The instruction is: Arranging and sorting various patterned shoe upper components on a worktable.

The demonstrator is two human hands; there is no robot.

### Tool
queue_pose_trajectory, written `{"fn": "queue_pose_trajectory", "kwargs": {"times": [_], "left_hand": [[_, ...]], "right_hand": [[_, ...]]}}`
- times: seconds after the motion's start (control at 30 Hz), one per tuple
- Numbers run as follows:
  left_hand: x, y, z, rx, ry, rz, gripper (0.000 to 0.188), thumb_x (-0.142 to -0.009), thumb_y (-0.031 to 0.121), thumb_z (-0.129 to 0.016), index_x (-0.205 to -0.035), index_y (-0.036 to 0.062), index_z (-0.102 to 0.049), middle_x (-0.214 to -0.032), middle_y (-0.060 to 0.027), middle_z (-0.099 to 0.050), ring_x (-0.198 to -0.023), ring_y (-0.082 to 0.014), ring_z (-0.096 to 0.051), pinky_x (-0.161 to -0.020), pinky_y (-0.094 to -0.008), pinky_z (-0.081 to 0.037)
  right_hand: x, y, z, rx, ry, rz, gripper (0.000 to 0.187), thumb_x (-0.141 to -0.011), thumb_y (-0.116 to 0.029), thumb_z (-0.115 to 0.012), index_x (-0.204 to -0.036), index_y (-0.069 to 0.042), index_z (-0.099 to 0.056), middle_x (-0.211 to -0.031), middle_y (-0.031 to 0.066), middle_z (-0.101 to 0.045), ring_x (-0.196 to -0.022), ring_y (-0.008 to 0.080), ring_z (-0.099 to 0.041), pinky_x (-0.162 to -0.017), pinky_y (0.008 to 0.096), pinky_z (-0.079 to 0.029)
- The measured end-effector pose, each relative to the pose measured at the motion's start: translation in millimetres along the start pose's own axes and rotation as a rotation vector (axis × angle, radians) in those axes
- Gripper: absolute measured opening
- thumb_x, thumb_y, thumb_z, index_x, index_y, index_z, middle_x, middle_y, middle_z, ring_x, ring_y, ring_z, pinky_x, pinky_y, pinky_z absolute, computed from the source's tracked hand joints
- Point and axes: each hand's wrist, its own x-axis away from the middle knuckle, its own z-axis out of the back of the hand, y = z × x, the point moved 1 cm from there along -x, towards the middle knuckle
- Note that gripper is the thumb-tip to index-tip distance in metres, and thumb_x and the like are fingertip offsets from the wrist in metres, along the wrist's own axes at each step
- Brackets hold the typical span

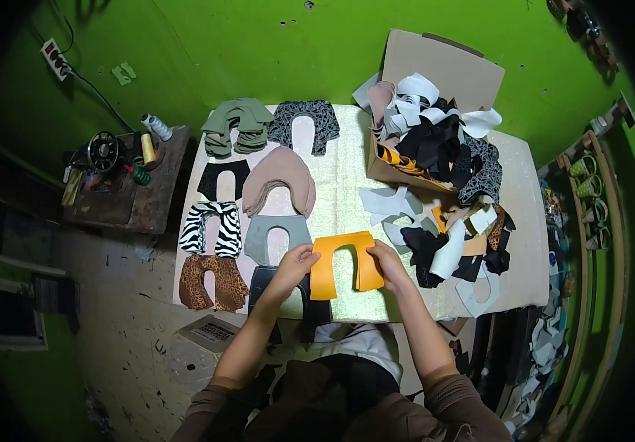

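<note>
Between my two hands is a small stack of orange U-shaped cut pieces, held by its sides above the table's front edge, with the opening toward me. My left hand grips the left side, thumb on top. At the right side my right hand has hold of it, where several layers show at the edge. Partly behind my left forearm lie black U-shaped pieces. Just beyond them sits a grey-green U-shaped stack. Leopard-print and zebra-print pieces lie to the left.
Pink-beige, green and black patterned stacks fill the table's far left. A cardboard box overflows with scraps at the back right, and a loose scrap heap lies before it. A sewing machine stands left.
</note>
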Motion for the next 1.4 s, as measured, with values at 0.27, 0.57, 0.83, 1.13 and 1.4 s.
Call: {"fn": "queue_pose_trajectory", "kwargs": {"times": [0.27,0.57,0.83,1.13,1.4], "left_hand": [[-31,6,-4,-0.524,0.2,-0.267,0.023,-0.084,0.011,-0.055,-0.103,-0.0025,-0.054,-0.091,-0.0136,-0.062,-0.08,-0.0202,-0.062,-0.071,-0.0282,-0.048],[-51,12,-15,-0.944,0.449,-0.414,0.026,-0.078,0.01,-0.059,-0.102,0.0021,-0.057,-0.083,-0.0138,-0.063,-0.074,-0.0273,-0.06,-0.067,-0.0344,-0.048],[-59,24,-15,-1.375,0.523,-0.555,0.024,-0.073,0.012,-0.06,-0.096,0.0068,-0.058,-0.077,-0.0084,-0.062,-0.071,-0.0269,-0.055,-0.063,-0.0381,-0.045],[-67,18,-9,-1.485,0.493,-0.597,0.022,-0.071,0.01,-0.061,-0.092,0.0052,-0.058,-0.077,-0.0093,-0.06,-0.071,-0.0274,-0.055,-0.063,-0.0386,-0.043],[-70,13,-6,-1.509,0.516,-0.614,0.026,-0.07,0.009,-0.061,-0.096,0.0049,-0.058,-0.077,-0.0088,-0.06,-0.071,-0.0269,-0.055,-0.063,-0.0376,-0.043]], "right_hand": [[-12,-10,9,0.452,0.286,0.296,0.023,-0.085,-0.003,-0.05,-0.107,0.003,-0.051,-0.083,0.0034,-0.057,-0.073,0.0086,-0.052,-0.069,0.0202,-0.041],[-33,-16,14,0.717,0.38,0.394,0.021,-0.082,-0.007,-0.052,-0.1,0.002,-0.057,-0.077,0.008,-0.06,-0.068,0.0142,-0.056,-0.065,0.026,-0.044],[-57,-12,7,0.938,0.395,0.415,0.024,-0.078,-0.01,-0.056,-0.098,0.002,-0.058,-0.078,0.0145,-0.062,-0.07,0.0248,-0.06,-0.066,0.0324,-0.047],[-52,-9,5,1.011,0.367,0.568,0.027,-0.076,-0.01,-0.059,-0.1,0.003,-0.058,-0.085,0.0178,-0.061,-0.073,0.0285,-0.059,-0.068,0.0349,-0.046],[-46,-8,1,1.089,0.402,0.605,0.029,-0.076,-0.01,-0.059,-0.102,0.003,-0.056,-0.09,0.0177,-0.059,-0.078,0.0297,-0.057,-0.07,0.0352,-0.046]]}}
